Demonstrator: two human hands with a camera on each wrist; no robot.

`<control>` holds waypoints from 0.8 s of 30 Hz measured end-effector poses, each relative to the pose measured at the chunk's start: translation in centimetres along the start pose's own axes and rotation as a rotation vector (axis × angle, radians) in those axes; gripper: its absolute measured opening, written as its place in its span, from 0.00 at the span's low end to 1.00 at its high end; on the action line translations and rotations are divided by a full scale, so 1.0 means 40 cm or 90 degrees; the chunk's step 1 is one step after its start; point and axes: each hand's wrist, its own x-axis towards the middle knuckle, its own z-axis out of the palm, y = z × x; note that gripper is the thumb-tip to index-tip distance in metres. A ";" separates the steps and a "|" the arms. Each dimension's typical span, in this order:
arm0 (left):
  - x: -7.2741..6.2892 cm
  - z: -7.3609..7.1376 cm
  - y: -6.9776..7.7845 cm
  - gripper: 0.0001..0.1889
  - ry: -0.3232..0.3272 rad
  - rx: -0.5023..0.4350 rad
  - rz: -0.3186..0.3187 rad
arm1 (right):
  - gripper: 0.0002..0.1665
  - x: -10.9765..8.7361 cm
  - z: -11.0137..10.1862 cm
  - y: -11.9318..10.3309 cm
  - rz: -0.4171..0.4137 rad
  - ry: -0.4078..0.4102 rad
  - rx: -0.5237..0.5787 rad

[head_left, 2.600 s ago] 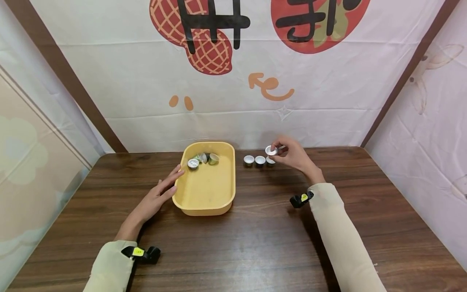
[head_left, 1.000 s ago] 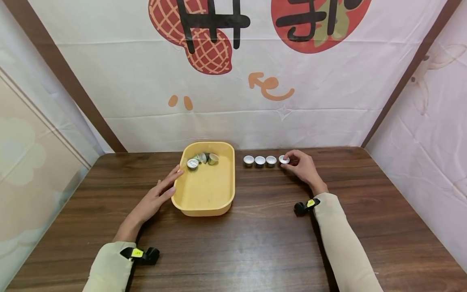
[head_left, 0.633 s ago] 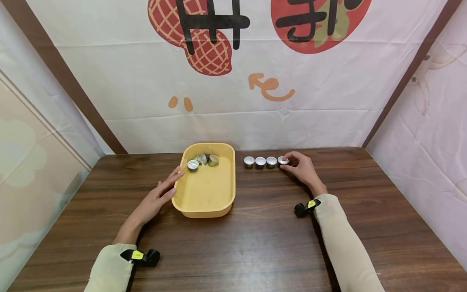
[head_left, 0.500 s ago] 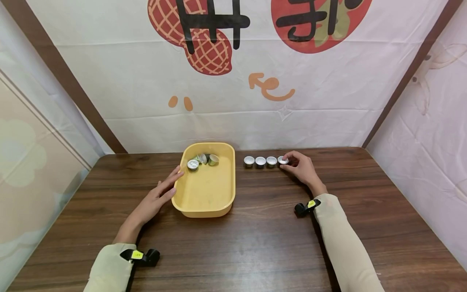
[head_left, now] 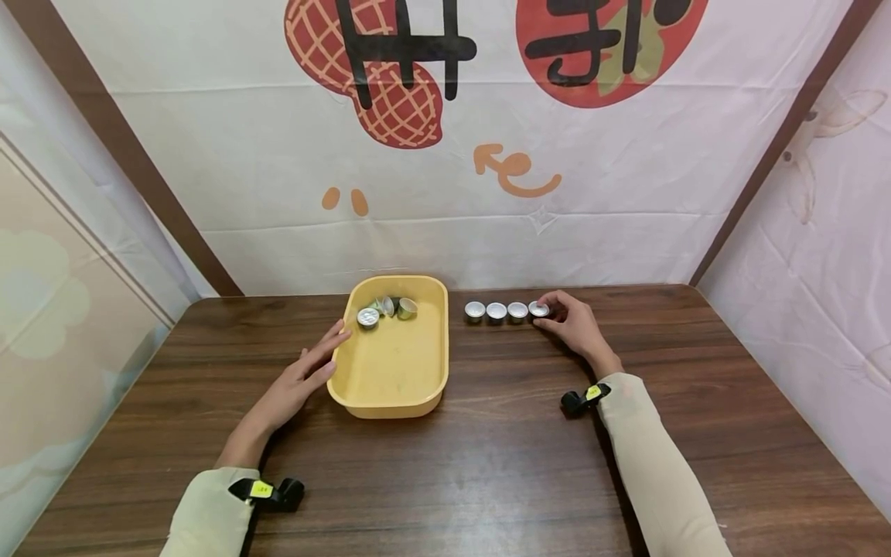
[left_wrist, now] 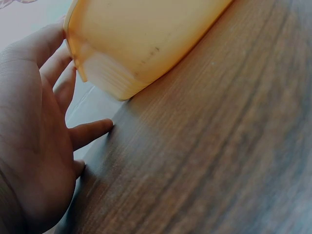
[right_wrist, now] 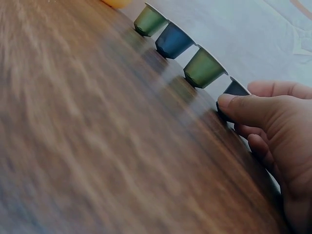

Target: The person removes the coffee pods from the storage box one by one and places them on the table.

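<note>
My right hand (head_left: 574, 325) pinches a dark coffee capsule (right_wrist: 236, 88) between thumb and fingers, at the right end of a row on the table. The capsule stands foil lid up, and the thumb covers part of its side. To its left, in the right wrist view, come a green capsule (right_wrist: 205, 67), a blue capsule (right_wrist: 174, 41) and another green capsule (right_wrist: 149, 21), lids up. My left hand (head_left: 292, 387) has its fingers extended, their tips touching the left rim of a yellow plastic tray (head_left: 390, 406). Several capsules (head_left: 368, 317) lie in the tray's far end, some tipped over.
The brown wooden table (head_left: 459, 495) ends at a white printed cloth wall (head_left: 278, 255) just behind the row and the tray. Cloth panels also rise at both sides. The tray stands left of the row with a gap between them.
My right hand has brought the capsule from above the row down to the table at its right end, then slid it slightly left towards its neighbour. The left hand stays at the tray.
</note>
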 end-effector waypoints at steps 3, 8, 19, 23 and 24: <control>0.000 0.000 -0.001 0.27 0.000 0.000 0.000 | 0.18 0.000 0.000 0.002 0.002 -0.001 0.004; 0.000 0.000 -0.001 0.27 0.000 -0.001 0.002 | 0.21 0.001 -0.001 0.000 -0.002 -0.001 0.012; 0.000 0.000 -0.001 0.27 -0.005 -0.006 0.003 | 0.31 -0.007 -0.008 -0.002 -0.020 -0.001 0.025; 0.000 0.000 0.001 0.27 -0.003 -0.003 -0.003 | 0.32 -0.009 -0.013 -0.004 -0.034 0.006 0.030; 0.000 0.000 0.001 0.27 -0.004 -0.003 -0.004 | 0.31 -0.010 -0.016 -0.004 -0.036 0.008 0.025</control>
